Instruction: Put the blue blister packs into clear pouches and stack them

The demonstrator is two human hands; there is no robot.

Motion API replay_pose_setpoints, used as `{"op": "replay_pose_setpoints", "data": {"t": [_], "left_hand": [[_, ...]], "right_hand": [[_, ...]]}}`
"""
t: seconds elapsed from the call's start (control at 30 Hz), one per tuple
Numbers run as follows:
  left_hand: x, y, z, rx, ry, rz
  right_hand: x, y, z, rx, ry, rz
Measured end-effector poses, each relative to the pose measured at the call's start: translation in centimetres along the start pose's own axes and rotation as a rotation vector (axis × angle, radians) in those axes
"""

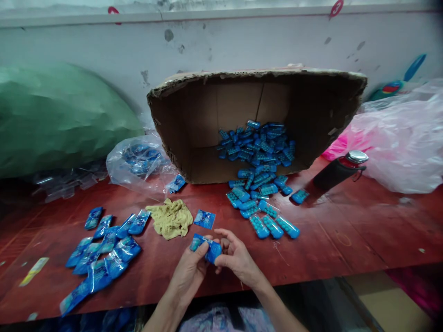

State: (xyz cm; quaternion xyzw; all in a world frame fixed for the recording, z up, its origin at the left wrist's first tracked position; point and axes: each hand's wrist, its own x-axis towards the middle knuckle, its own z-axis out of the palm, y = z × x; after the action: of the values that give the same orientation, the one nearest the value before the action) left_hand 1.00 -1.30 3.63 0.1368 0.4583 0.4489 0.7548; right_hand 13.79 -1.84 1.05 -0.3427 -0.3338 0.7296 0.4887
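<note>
Near the table's front edge my left hand (194,267) grips a small blue printed packet (212,252) with the thumb on top; the end of a blue bead-filled tube (194,243) shows at its left side. My right hand (238,258) pinches the packet's right end. Just beyond lies a flat blue packet (204,219), beside a crumpled yellow cloth (171,219). To the left, several filled blue packets (109,240) lie in a loose group. Several blue-capped clear tubes of beads (272,226) spread over the table on the right.
A cardboard box (204,168) on its side holds a heap of tubes (263,143). A black bottle (334,173) stands right of it. Plastic bags (404,152) lie far right, a clear bag (138,161) and large green sack (62,120) left. A yellow strip (33,272) lies front left.
</note>
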Motion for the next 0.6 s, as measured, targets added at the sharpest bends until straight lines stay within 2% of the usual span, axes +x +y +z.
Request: {"op": "replay_pose_setpoints", "data": {"t": [0.07, 0.23, 0.3, 0.37, 0.47, 0.6], "left_hand": [[0.1, -0.3, 0.1, -0.026, 0.035, 0.015], [0.1, -0.5, 0.4, -0.047, 0.151, 0.026], [-0.1, -0.3, 0.5, 0.001, 0.122, 0.06], [-0.2, -0.1, 0.7, 0.047, 0.042, 0.077], [-0.4, 0.1, 0.8, 0.053, -0.068, 0.025], [-0.5, -0.5, 0.7, 0.012, -0.078, 0.008]], "right_hand": [[-0.1, 0.3, 0.2, -0.043, 0.03, -0.024], [-0.6, 0.9, 0.3, -0.325, 0.075, -0.121], [-0.5, 1.1, 0.1, -0.282, 0.084, -0.103], [-0.3, 1.2, -0.2, -0.142, 0.079, -0.04], [0.2, 1.2, -0.8, -0.006, 0.025, 0.042], [0.6, 1.2, -0.9, 0.033, -0.031, 0.075]]}}
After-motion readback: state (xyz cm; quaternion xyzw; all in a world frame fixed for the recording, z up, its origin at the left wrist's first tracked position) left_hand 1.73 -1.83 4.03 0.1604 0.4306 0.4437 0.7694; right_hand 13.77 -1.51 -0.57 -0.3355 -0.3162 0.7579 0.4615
